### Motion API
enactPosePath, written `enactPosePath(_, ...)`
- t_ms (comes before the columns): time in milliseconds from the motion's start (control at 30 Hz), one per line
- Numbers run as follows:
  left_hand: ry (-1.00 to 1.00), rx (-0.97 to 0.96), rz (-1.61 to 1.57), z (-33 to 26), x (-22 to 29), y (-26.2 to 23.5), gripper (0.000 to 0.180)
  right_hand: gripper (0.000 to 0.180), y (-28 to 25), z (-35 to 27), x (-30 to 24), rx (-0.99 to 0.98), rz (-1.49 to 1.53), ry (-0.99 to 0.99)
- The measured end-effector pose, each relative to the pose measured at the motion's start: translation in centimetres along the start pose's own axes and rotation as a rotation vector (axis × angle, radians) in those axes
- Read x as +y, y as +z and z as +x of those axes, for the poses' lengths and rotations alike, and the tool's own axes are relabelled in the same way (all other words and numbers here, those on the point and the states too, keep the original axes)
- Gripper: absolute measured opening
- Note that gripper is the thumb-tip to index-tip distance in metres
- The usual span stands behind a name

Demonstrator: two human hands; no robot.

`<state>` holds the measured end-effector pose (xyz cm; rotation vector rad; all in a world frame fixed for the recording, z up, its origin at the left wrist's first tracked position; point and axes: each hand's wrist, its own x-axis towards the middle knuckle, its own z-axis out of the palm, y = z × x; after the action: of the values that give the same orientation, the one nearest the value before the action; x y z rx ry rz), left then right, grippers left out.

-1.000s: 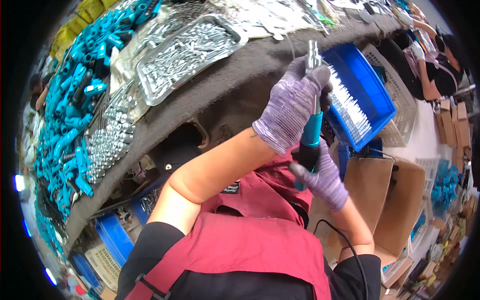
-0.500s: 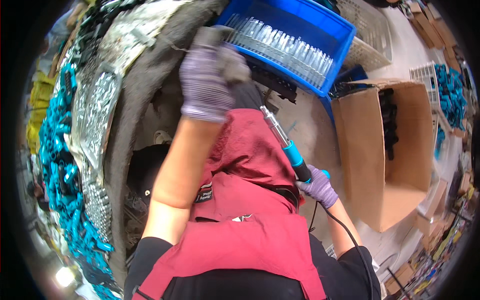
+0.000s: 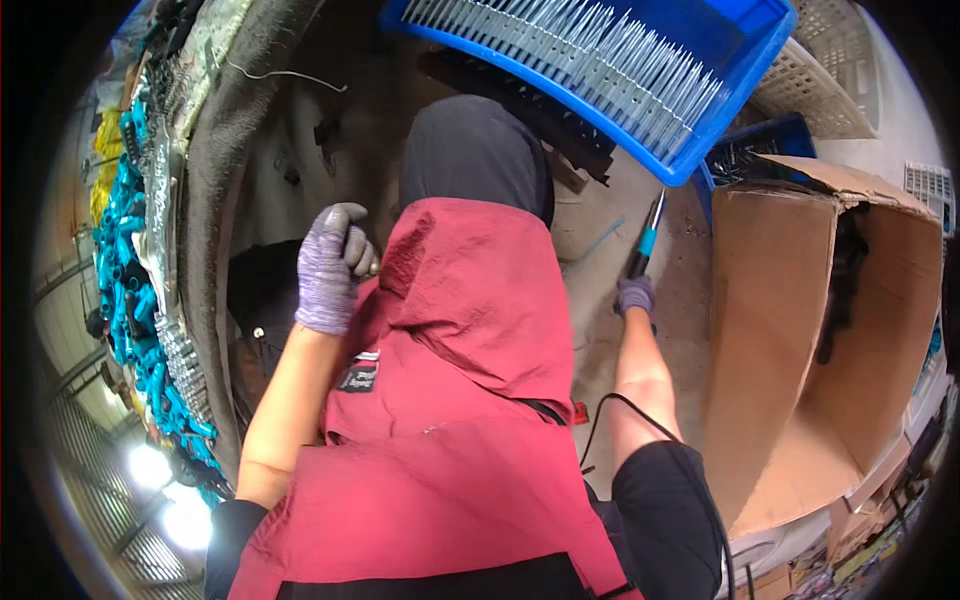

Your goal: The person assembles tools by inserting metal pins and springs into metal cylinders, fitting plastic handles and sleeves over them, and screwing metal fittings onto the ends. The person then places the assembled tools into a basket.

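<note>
Teal-handled corded screwdriver (image 3: 642,243): you grip it low at your right side, tip up and clear of the bench, probably to keep it out of the way. Your gloved right hand (image 3: 635,296) is wrapped tight around its grip. Your gloved left hand (image 3: 330,268) sits by the red apron (image 3: 450,330), fingers curled in on something small, too hidden to identify. Ahead lies the blue plastic tray of metal pins (image 3: 740,60); a brown cardboard box (image 3: 800,330) stands open at your right.

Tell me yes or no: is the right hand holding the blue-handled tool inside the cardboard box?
No: the right hand holds the blue-handled tool over the floor, left of the cardboard box and outside it.
</note>
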<state>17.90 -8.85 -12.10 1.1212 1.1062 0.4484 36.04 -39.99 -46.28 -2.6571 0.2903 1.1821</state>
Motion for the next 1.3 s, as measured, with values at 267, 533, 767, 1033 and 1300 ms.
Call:
enactPosePath(267, -0.016, -0.001, 0.092, -0.7, -0.8, 1.2, 0.024, 0.043, -1.4, -8.7, 2.2, 0.046, 0.136, -0.286)
enactPosePath(533, 0.611, -0.537, 1.186, -4.1, 1.8, 5.5, 0.03, 0.025, -9.0, -19.8, 5.8, 0.064, -0.073, -0.818)
enactPosePath(767, 0.311, -0.812, 0.317, -7.5, 8.2, 8.4, 0.03, 0.042, -19.9, -30.4, -10.8, 0.249, -0.038, -1.538)
enactPosePath(1033, 0.525, -0.615, 0.637, -11.1, 21.4, 3.4, 0.029, 0.041, -34.1, -47.8, -22.3, 1.397, -0.191, -2.206)
enactPosePath(1300, 0.543, -0.597, 1.091, -6.9, 17.1, 0.1, 0.038, 0.016, -27.4, -45.6, -26.6, 1.327, -1.055, -1.976)
